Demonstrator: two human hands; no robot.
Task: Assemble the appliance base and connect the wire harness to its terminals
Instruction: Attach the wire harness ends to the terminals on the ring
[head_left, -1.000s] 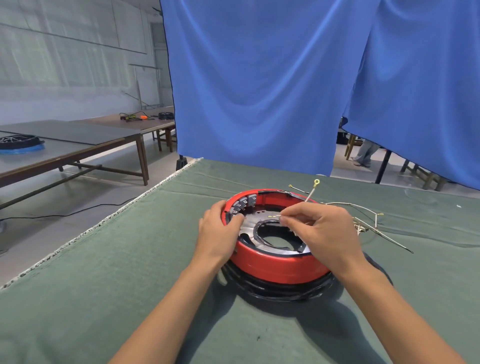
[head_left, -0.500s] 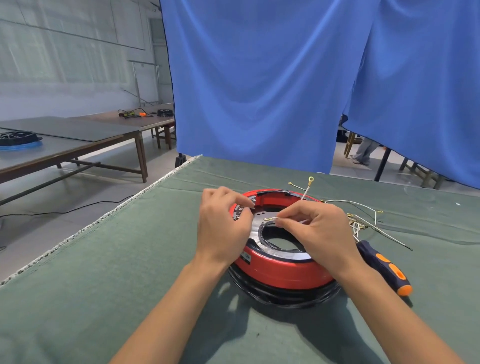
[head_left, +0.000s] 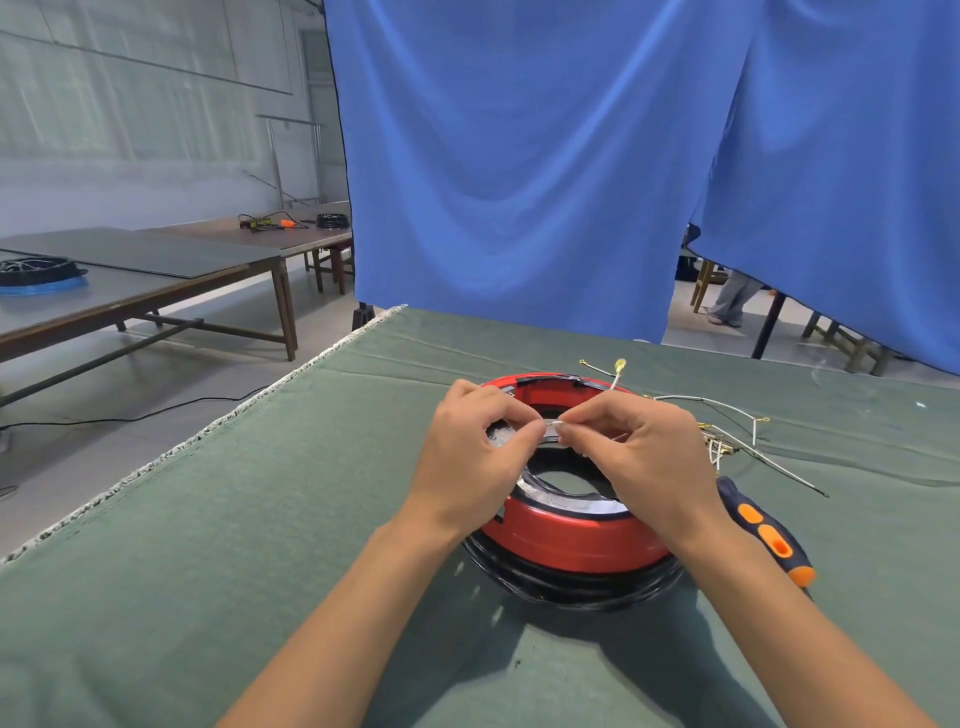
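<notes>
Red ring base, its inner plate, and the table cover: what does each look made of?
Red ring base: likely glossy painted metal or moulded plastic; its smooth wall carries soft highlights, which leaves it open. Inner plate: bare metal by its look, silvery and dull-bright with a cut-out centre. Table cover: woven green cloth, matt, creased, with a frayed pale edge along its left side.
</notes>
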